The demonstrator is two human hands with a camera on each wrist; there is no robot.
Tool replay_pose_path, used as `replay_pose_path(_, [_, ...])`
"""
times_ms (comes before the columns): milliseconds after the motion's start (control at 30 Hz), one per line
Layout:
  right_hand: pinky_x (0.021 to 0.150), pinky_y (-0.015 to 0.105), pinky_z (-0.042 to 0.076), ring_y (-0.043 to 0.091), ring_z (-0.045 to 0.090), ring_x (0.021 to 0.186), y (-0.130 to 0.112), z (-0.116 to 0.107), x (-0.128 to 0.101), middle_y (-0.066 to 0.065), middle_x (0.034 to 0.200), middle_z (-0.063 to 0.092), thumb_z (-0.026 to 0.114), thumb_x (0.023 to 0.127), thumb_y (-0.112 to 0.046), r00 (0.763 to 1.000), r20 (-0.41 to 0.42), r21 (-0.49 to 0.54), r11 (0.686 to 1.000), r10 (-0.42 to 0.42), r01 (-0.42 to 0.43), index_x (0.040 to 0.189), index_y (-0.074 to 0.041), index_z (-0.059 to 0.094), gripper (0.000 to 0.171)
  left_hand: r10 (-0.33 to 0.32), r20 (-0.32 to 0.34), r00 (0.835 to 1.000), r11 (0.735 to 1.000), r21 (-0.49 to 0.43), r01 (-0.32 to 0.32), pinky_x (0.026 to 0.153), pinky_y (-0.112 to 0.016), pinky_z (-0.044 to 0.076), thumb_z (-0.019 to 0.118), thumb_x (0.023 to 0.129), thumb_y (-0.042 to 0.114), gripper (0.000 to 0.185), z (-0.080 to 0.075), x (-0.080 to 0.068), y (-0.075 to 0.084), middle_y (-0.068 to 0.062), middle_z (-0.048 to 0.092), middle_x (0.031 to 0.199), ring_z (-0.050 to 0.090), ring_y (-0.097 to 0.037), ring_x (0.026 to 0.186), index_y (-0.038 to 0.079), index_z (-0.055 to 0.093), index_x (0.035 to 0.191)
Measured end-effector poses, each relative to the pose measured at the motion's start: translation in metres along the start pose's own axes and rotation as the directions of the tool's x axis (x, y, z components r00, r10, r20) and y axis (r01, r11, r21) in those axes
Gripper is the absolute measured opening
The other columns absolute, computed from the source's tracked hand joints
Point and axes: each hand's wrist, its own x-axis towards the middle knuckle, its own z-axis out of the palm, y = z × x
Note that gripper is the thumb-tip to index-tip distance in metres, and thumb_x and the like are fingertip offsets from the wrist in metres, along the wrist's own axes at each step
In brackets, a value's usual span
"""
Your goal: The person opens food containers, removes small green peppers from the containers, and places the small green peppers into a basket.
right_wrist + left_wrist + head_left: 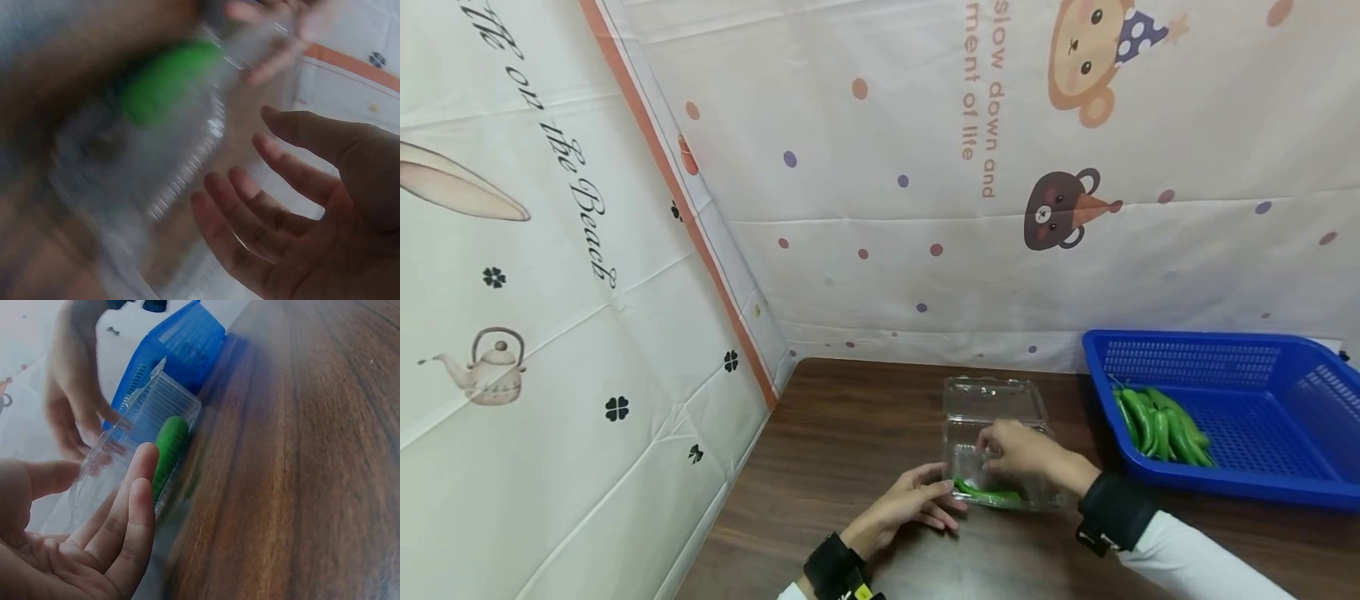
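Observation:
A clear plastic clamshell box [962,442] lies opened, its lid [992,398] folded back toward the wall. One green chili pepper [992,495] rests along the near side inside; the left wrist view also shows this green pepper [169,447] through the plastic. My left hand [917,500] is at the box's near left corner, with fairly straight fingers [140,481] along its outside and the thumb apart. Above the box is my right hand [1018,450], its fingers loosely bent and spread. Nothing lies between these fingers [250,212] in the blurred right wrist view.
A blue plastic basket [1247,483] stands right of the box, with several green chili peppers [1161,425] heaped at its left end. Both stand on a brown wooden table [842,417]. Printed white cloth [865,183] hangs behind and at the left.

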Motion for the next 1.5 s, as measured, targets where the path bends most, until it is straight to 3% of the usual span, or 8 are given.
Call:
replay_pose_path(267, [0.060,0.026,0.045,0.008,0.052,0.071,0.002,0.027,0.004,0.001,0.081,0.063,0.081,0.082,-0.006,0.993,0.120,0.074,0.997,-0.009,0.000,0.098,-0.007,0.072,0.019,0.012,0.000,1.000,1.000,-0.001,-0.012,0.070,-0.022,0.061,0.060,0.105,0.034,0.072,0.001,-0.003,-0.003,-0.019,0.076,0.115,0.075,-0.009,0.075,0.002,0.027,0.159])
replay_pose_path(467, [0.056,0.026,0.046,0.007,0.055,0.068,-0.007,0.028,0.012,-0.002,0.079,0.065,0.083,0.079,-0.004,0.996,0.084,0.050,0.998,-0.027,0.022,0.096,-0.009,0.074,0.020,0.029,-0.043,0.999,1.000,0.005,-0.028,0.070,-0.022,0.061,0.058,0.105,0.034,0.069,-0.004,-0.008,-0.003,-0.019,0.076,0.115,0.076,-0.011,0.075,0.002,0.029,0.159])
replay_pose_path(733, [0.060,0.031,0.055,0.011,0.066,0.073,-0.006,0.028,0.009,-0.002,0.082,0.072,0.080,0.085,-0.006,0.997,0.061,-0.060,0.997,-0.037,0.041,0.092,-0.013,0.076,0.010,0.034,-0.041,0.999,0.999,0.009,-0.034,0.070,-0.022,0.060,0.058,0.106,0.034,0.068,-0.004,-0.006,-0.001,-0.020,0.075,0.116,0.075,-0.010,0.075,0.002,0.029,0.159])
replay_pose_path(1100, [0.051,0.024,0.042,0.003,0.051,0.062,0.003,0.036,0.001,-0.008,0.070,0.061,0.083,0.080,-0.005,0.999,0.016,-0.074,0.997,-0.038,0.039,0.089,-0.016,0.075,0.017,0.027,-0.026,0.999,1.000,0.008,-0.027,0.070,-0.022,0.060,0.059,0.105,0.035,0.070,0.000,-0.002,-0.003,-0.020,0.076,0.116,0.075,-0.010,0.075,0.002,0.029,0.159])
replay_pose_path(1333, [0.057,0.030,0.051,0.008,0.060,0.070,0.000,0.025,0.003,-0.002,0.080,0.069,0.083,0.082,-0.004,1.000,0.018,-0.050,0.999,-0.009,0.010,0.102,-0.011,0.077,0.023,0.028,-0.026,0.999,1.000,0.006,-0.028,0.070,-0.022,0.060,0.060,0.104,0.036,0.072,0.000,0.000,-0.004,-0.020,0.076,0.115,0.076,-0.011,0.076,0.002,0.028,0.159])
replay_pose_path(1500, [0.060,0.029,0.053,0.010,0.062,0.072,-0.004,-0.002,0.004,-0.002,0.083,0.071,0.080,0.084,-0.003,0.999,-0.038,-0.076,0.997,-0.008,0.005,0.107,-0.010,0.077,0.024,0.028,-0.027,0.999,1.000,0.010,-0.028,0.071,-0.023,0.061,0.059,0.105,0.036,0.073,-0.001,0.002,-0.004,-0.020,0.076,0.116,0.076,-0.012,0.077,0.001,0.027,0.160])
